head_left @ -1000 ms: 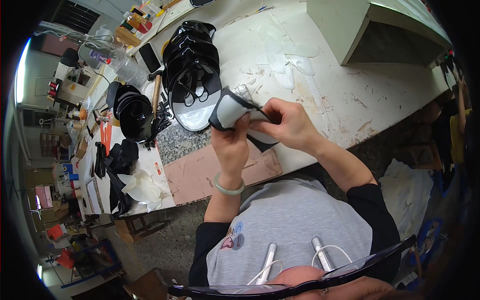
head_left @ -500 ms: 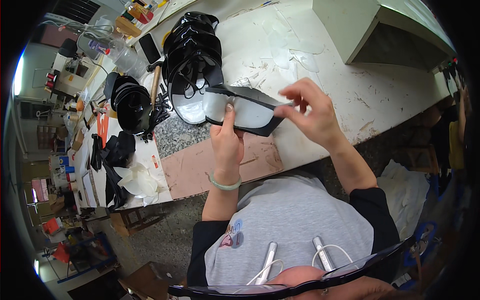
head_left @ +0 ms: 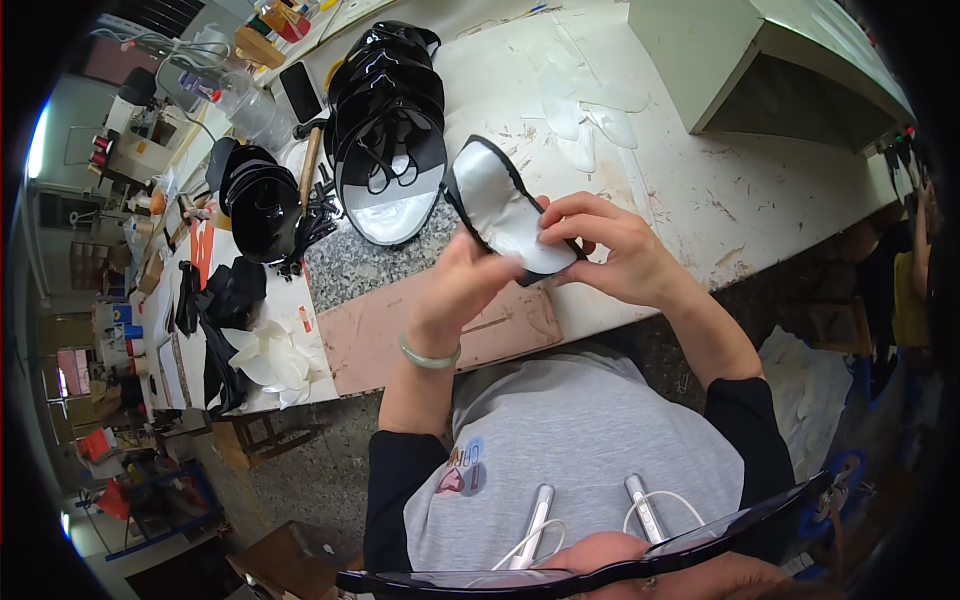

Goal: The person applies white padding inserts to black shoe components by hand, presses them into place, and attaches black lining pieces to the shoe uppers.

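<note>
A black shoe upper (head_left: 510, 207) with a silvery-white lining is tilted above the bench, its lined inside facing up. My right hand (head_left: 615, 245) pinches its near right end, the fingers over the lining and the thumb at the edge. Along the near left edge, my left hand (head_left: 455, 290) is blurred; its thumb reaches over the rim, and the other fingers cannot be made out clearly. Just left and beyond lies a row of nested glossy black uppers (head_left: 385, 100), the nearest showing a pale lining and thin black straps.
A granite slab (head_left: 350, 260) and a pinkish board (head_left: 400, 335) lie under my hands. Left are a hammer (head_left: 310, 165), a second black stack (head_left: 265, 215), black scraps (head_left: 235, 300) and white pieces (head_left: 270, 360). Translucent pieces (head_left: 570, 115) lie beyond; a pale box (head_left: 750, 70) stands at right.
The upper has turned, so its lining faces up more and its far end points away. My right hand has closed on its near right end; my left has slid along its edge.
</note>
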{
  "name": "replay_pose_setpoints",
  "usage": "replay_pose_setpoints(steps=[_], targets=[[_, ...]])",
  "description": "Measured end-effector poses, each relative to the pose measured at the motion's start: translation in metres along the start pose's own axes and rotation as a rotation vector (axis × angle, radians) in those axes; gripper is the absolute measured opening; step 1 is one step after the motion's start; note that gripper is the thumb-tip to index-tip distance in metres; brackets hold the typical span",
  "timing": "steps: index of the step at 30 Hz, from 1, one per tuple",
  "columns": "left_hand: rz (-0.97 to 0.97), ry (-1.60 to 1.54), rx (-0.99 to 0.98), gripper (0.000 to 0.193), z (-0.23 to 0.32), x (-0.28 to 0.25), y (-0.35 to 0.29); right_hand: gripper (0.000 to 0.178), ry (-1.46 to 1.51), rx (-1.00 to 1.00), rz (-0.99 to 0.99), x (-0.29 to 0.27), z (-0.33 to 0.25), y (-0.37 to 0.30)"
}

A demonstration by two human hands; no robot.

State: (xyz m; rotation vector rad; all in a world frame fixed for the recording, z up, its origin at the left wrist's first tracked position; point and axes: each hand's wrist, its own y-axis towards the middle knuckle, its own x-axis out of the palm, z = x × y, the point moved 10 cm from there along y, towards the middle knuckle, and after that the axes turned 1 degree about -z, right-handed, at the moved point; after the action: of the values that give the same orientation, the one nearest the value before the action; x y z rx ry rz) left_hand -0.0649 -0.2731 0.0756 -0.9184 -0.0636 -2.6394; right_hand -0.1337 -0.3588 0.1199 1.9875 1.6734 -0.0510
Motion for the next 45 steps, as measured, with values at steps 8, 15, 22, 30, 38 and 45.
replay_pose_setpoints(steps=[8,15,22,30,38,45], targets=[[-0.059,0.522,0.082,0.074,0.006,0.012,-0.001,0.031,0.099,0.011,-0.052,0.000,0.006,-0.004],[0.002,0.514,0.032,0.070,-0.011,0.004,-0.004,0.011,-0.485,-0.279,0.156,-0.028,-0.057,0.014],[0.277,1.203,-0.157,0.075,-0.011,-0.017,0.006,0.010,-0.296,-0.036,0.152,-0.047,-0.053,0.039],[-0.166,-0.120,-0.006,0.060,-0.011,0.010,-0.002,0.028,-0.148,-0.444,-0.013,-0.024,-0.090,0.018],[0.341,0.259,0.265,0.023,0.026,-0.007,-0.009,0.042,-0.070,-0.286,0.060,-0.021,-0.074,-0.004],[0.538,0.694,0.702,0.015,0.053,0.004,-0.035,0.038,0.393,0.230,0.366,-0.014,0.000,0.000]])
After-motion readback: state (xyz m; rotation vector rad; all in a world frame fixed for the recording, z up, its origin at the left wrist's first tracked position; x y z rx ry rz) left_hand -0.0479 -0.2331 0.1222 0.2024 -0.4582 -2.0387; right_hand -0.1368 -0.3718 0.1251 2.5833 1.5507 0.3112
